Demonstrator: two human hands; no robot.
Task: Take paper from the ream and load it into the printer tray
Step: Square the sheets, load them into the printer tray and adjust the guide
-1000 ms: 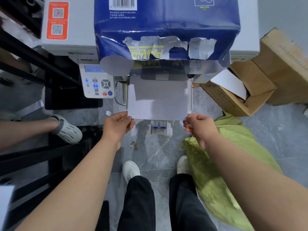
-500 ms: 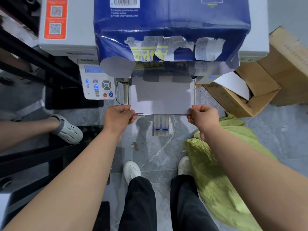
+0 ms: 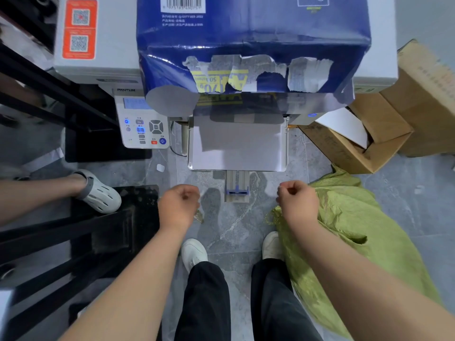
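White paper sheets (image 3: 237, 146) were observed lying flat in the grey printer tray (image 3: 285, 153). Left hand (image 3: 178, 205) and right hand (image 3: 296, 201) were curled shut, empty. Sheets were judged light, floppy; near corners recommended.

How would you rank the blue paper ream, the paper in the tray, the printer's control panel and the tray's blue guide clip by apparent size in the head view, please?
1. blue paper ream, though its nearness to the camera inflates it
2. paper in the tray
3. control panel
4. blue guide clip
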